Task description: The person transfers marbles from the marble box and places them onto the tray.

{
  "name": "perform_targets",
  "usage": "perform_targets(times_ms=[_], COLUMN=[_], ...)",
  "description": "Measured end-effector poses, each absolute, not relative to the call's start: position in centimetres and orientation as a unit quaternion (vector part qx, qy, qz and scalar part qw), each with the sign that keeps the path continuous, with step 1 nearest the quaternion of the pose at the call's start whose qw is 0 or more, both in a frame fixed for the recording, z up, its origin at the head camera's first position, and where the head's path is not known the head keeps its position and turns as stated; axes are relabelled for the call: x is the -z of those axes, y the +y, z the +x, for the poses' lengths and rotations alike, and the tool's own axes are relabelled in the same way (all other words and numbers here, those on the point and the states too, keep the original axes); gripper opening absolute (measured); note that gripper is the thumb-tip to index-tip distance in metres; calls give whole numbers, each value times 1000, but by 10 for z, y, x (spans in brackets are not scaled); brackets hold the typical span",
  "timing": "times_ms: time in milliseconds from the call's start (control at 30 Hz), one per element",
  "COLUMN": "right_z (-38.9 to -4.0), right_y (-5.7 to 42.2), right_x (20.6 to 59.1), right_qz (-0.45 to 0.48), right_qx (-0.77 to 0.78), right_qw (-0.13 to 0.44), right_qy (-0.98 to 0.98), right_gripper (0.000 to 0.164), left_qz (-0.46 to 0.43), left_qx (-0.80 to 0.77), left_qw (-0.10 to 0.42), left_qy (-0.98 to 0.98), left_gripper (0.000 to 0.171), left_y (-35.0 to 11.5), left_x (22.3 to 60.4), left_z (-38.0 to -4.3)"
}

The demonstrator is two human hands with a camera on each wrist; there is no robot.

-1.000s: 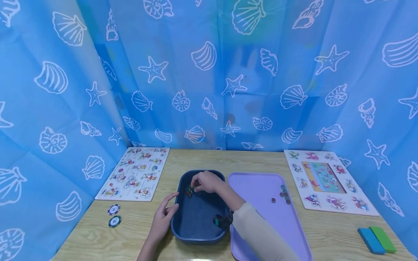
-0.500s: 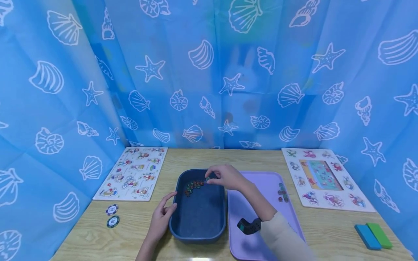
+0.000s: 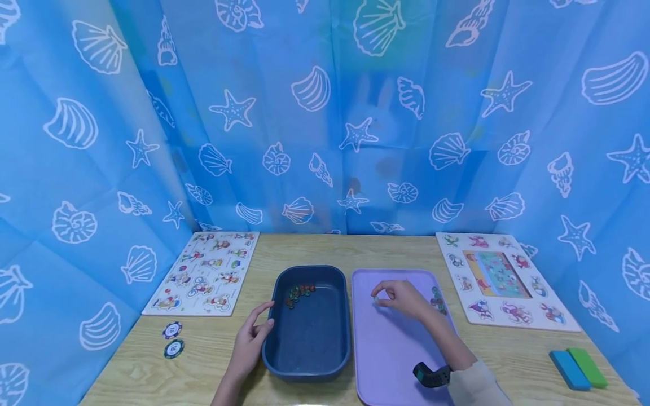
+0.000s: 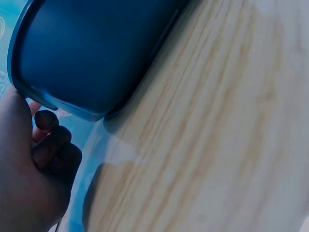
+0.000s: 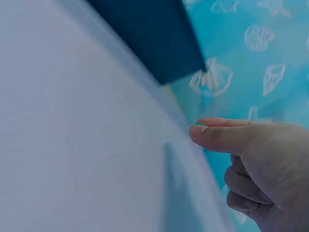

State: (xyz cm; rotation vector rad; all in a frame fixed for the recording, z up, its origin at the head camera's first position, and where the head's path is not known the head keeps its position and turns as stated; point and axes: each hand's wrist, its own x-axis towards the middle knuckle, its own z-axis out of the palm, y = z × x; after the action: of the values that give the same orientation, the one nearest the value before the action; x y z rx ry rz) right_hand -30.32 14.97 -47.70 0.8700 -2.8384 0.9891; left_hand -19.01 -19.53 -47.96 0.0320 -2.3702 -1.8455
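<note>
Thumb and index finger of my right hand (image 3: 402, 298) pinch a small green marble (image 3: 376, 300) over the lilac tray (image 3: 391, 344). In the right wrist view only a green sliver of the marble (image 5: 201, 124) shows at the fingertips; the other fingers are curled. My left hand (image 3: 250, 338) holds the left rim of the dark blue bin (image 3: 306, 373); in the left wrist view the hand (image 4: 34, 164) is at the rim, with some fingers curled below. Several red and green marbles (image 3: 301, 292) lie at the bin's far left. More marbles (image 3: 438, 301) sit by the tray's right edge.
Two poker chips (image 3: 173, 339) lie left of the bin. A picture puzzle board (image 3: 203, 273) stands back left, another puzzle board (image 3: 508, 282) back right. Blue and green blocks (image 3: 579, 367) lie at the front right. A blue shell-print curtain (image 3: 325, 113) closes off the back.
My right hand has picked a marble out of the bin and carried it right, over the lilac tray. The left hand has stayed at the bin's rim.
</note>
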Motion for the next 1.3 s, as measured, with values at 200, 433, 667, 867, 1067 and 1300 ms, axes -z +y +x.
perform_targets(times_ms=[200,433,667,867,1067,1300], right_z=[-306,-305,-300,-304,-316,-329], right_y=[163,161,119,63,16,-12], right_x=[499,487,442,415,411,425], right_qz=[254,263,309,342,383,386], right_qx=[-314,-323,-346,-361,-342,-313], right_qw=[-4,6,13,1,-27,-76], right_qy=[-915,-909,-886,-867,-858,-864], right_gripper=[14,19,16,14,14,10], left_qz=[17,14,9,12,12,-8], left_qx=[613,610,615,607,616,620], left_qw=[67,67,69,87,67,63], left_qy=[-787,-789,-786,-790,-784,-782], left_gripper=[36,36,36,34,34,36], left_y=[-194,-194,-200,-203,-204,-197], left_x=[479,479,496,507,499,480], left_z=[-189,-189,-197,-202,-201,-192])
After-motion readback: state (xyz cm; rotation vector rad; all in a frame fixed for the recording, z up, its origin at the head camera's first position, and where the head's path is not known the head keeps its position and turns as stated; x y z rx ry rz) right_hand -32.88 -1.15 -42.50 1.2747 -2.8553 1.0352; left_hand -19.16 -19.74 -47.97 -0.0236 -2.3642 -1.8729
